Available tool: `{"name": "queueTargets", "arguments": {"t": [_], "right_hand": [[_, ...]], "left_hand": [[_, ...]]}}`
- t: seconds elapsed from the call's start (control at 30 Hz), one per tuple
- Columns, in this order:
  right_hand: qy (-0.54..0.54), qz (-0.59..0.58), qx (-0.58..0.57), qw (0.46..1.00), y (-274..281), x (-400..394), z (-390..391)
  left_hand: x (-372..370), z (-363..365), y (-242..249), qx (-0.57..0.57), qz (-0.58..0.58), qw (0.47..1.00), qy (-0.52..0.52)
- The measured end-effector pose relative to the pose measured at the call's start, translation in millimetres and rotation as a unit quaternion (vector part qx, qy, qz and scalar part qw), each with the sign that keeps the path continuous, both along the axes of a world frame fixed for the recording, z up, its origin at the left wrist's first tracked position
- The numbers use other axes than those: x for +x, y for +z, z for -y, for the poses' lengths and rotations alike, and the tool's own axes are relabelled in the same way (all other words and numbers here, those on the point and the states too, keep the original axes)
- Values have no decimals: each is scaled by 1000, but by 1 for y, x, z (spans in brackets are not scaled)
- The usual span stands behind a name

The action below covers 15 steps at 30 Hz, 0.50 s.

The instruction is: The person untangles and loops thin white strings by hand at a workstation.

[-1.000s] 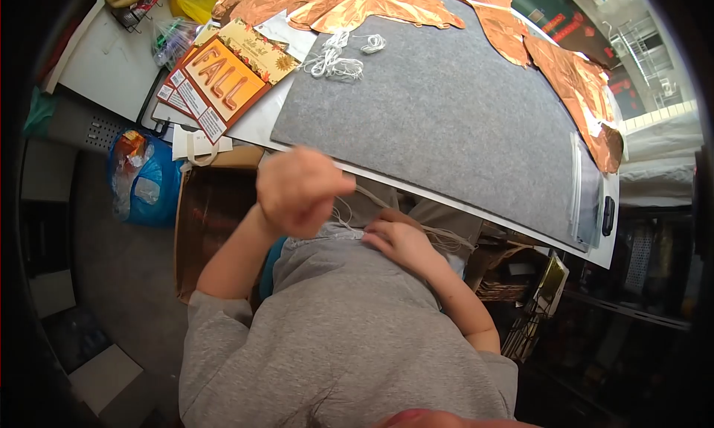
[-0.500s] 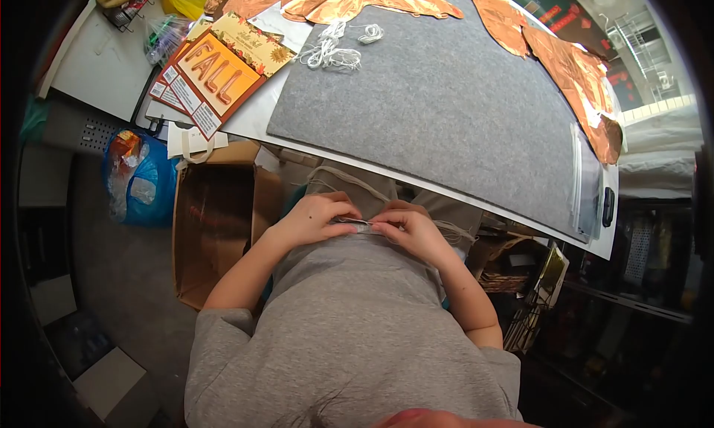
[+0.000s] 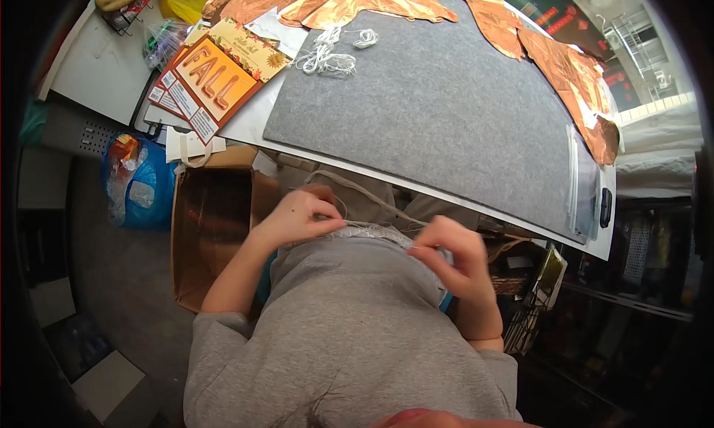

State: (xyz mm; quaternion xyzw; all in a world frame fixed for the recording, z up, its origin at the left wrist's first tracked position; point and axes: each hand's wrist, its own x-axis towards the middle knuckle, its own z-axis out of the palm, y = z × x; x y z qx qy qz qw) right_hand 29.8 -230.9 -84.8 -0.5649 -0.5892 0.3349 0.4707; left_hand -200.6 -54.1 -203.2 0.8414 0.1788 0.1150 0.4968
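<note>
Both hands are at waist height, in front of the grey shirt. My left hand [image 3: 305, 216] is closed in a pinch, with a thin white string [image 3: 364, 223] running from its fingertips. My right hand [image 3: 454, 253] is out to the right with thumb and forefinger pinched together, slightly blurred; it seems to hold the other stretch of string. Between the hands a whitish band [image 3: 372, 233] lies along the shirt's lower edge. Beyond it, a thicker beige cord [image 3: 364, 194] loops across the lap.
A grey felt mat [image 3: 416, 116] covers much of the table ahead, with bundled white string [image 3: 325, 56] and copper foil sheets [image 3: 372, 0] on it. Packets marked FALL [image 3: 212, 78] lie at its left. Below stand a cardboard box [image 3: 212, 227] and a blue bag [image 3: 141, 182].
My hands were close together at the waist and are now apart. The right hand has moved right and slightly down, the left a little left. More of the whitish band shows.
</note>
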Motion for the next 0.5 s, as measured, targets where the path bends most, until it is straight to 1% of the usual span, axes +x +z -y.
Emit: {"name": "queueTargets", "arguments": {"t": [0.03,0.07,0.1,0.13,0.17,0.2,0.27,0.3,0.33,0.37,0.4,0.47,0.5], "right_hand": [[-23,-12,54,998,10,5,7],[-72,-38,96,992,15,12,18],[-133,-90,166,973,16,14,23],[-177,-170,215,945,22,14,25],[-171,-175,248,937,26,22,28],[-173,-172,250,937,29,22,28],[-204,-66,231,949,38,21,27],[-203,-24,176,963,47,11,24],[-183,-11,141,973,50,2,19],[-119,3,90,989,53,2,18],[-98,27,86,991,55,-9,7],[-24,76,98,992,57,-14,-4],[-23,78,100,992,60,-15,-3]], "left_hand": [[-7,-6,0,29,-51,998,6],[-13,-12,1,29,-51,998,4],[-19,-18,3,25,-85,996,13],[-25,-25,6,22,-118,993,22],[-31,-33,9,41,-146,988,-13],[-33,-33,18,41,-144,989,-16],[-36,-31,46,142,-184,970,-66],[-30,-29,64,114,-134,979,-105],[-19,-23,83,85,-83,983,-143],[-6,-14,101,52,-14,988,-143],[10,-2,113,18,56,988,-142],[44,26,118,-8,202,972,-120],[54,35,120,-93,177,966,-165]]}}
